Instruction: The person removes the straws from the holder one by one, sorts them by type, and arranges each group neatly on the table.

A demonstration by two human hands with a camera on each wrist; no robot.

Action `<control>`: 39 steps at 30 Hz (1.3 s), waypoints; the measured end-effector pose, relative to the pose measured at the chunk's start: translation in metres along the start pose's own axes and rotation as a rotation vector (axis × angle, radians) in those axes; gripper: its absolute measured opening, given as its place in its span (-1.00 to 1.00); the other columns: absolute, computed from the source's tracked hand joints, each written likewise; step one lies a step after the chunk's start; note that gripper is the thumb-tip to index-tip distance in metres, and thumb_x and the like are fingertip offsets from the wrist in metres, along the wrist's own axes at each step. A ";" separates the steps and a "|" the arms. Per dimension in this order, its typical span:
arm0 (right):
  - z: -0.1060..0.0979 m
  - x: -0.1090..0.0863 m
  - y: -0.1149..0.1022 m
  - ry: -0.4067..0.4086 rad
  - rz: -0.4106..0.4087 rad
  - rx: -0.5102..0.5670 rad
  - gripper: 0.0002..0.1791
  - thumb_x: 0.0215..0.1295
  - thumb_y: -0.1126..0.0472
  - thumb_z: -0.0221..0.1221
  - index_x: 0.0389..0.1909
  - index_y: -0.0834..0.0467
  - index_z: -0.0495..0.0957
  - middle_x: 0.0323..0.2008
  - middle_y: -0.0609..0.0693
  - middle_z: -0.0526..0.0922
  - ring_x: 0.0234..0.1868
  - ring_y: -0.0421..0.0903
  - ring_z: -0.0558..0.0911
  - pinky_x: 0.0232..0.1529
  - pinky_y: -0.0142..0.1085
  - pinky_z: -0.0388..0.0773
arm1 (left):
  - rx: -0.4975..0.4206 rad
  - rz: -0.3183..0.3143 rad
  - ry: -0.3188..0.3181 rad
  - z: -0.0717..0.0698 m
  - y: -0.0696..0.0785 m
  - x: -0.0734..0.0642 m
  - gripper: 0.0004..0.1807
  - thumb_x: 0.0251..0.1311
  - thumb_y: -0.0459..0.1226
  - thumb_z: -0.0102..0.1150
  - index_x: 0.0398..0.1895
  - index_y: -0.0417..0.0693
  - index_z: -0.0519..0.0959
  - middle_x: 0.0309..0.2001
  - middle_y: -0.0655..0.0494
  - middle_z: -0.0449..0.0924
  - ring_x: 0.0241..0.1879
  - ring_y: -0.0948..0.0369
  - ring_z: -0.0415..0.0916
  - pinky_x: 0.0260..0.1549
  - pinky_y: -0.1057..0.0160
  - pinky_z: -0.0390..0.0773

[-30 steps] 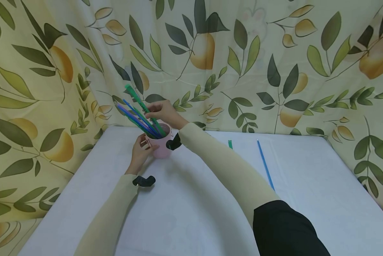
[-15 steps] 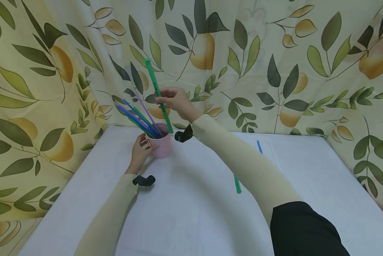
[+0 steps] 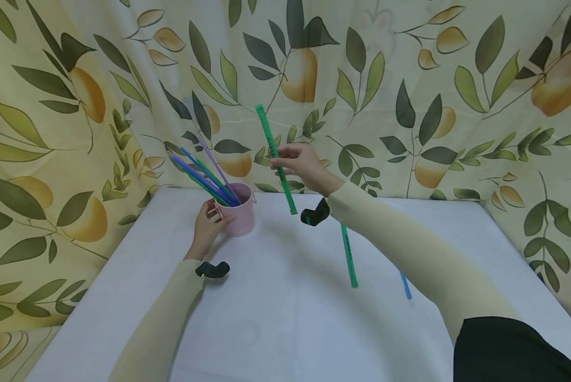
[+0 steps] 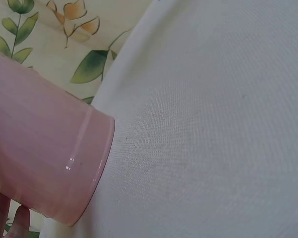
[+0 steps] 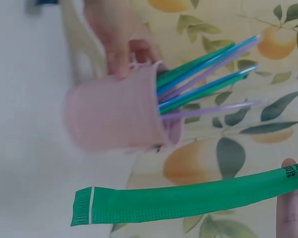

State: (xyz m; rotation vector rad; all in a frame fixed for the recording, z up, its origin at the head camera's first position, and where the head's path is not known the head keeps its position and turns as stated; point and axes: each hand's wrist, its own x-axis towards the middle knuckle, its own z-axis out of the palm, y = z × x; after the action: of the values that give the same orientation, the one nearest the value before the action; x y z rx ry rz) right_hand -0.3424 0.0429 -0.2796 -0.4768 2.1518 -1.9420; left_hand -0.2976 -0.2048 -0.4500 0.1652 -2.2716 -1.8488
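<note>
My left hand (image 3: 206,228) grips the pink cup (image 3: 241,215) at its near left side, and the cup stands upright on the table. Several thin blue, green and purple straws (image 3: 197,176) lean out of it to the left. My right hand (image 3: 304,164), to the right of the cup, pinches a green wrapped straw (image 3: 268,132) by its middle, held in the air and tilted. Printed dark characters show on the wrapper (image 5: 179,201) in the right wrist view. In the left wrist view, fingertips (image 4: 21,220) rest along the cup's side.
A second green wrapped straw (image 3: 349,260) lies on the white-covered table (image 3: 266,318), partly under the right forearm in this view. Farther right lies a blue straw (image 3: 406,286), mostly hidden by the sleeve. A leaf-and-fruit patterned curtain (image 3: 409,53) stands behind the table.
My right hand has drawn the green wrapped straw up out of the cup and carried it to the right. The left hand stays on the cup.
</note>
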 end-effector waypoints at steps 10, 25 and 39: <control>-0.042 -0.032 0.027 0.031 0.101 -0.120 -0.72 0.23 0.28 0.20 -0.07 0.31 0.56 -0.44 -0.14 0.66 -0.31 -0.22 0.65 0.21 0.01 0.47 | -0.002 -0.008 0.003 0.000 -0.003 -0.001 -0.15 0.04 -0.22 0.35 0.39 -0.10 0.12 0.38 -0.07 0.18 0.33 0.00 0.20 0.31 0.03 0.35; -0.084 -0.062 0.084 0.124 0.284 -0.065 -0.60 0.29 0.22 0.15 0.09 0.35 0.43 -0.45 -0.23 0.65 -0.27 -0.23 0.67 0.15 -0.08 0.54 | -0.002 -0.013 -0.005 0.000 0.002 -0.001 -0.15 0.05 -0.24 0.34 0.39 -0.09 0.12 0.36 -0.09 0.20 0.34 0.01 0.20 0.32 0.05 0.34; -0.095 -0.075 0.135 0.217 0.401 -0.023 -0.57 0.30 0.19 0.14 0.12 0.33 0.42 -0.07 0.07 0.65 -0.34 -0.33 0.66 0.15 -0.15 0.53 | 0.007 -0.012 -0.011 0.000 0.002 -0.001 -0.15 0.07 -0.24 0.32 0.40 -0.09 0.10 0.38 -0.07 0.17 0.34 0.00 0.19 0.32 0.06 0.34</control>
State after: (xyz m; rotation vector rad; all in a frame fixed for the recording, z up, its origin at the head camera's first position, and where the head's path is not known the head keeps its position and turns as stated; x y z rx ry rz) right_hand -0.3211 0.1691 -0.4069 0.1642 2.1850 -1.8085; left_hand -0.2964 -0.2042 -0.4482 0.1707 -2.2905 -1.8523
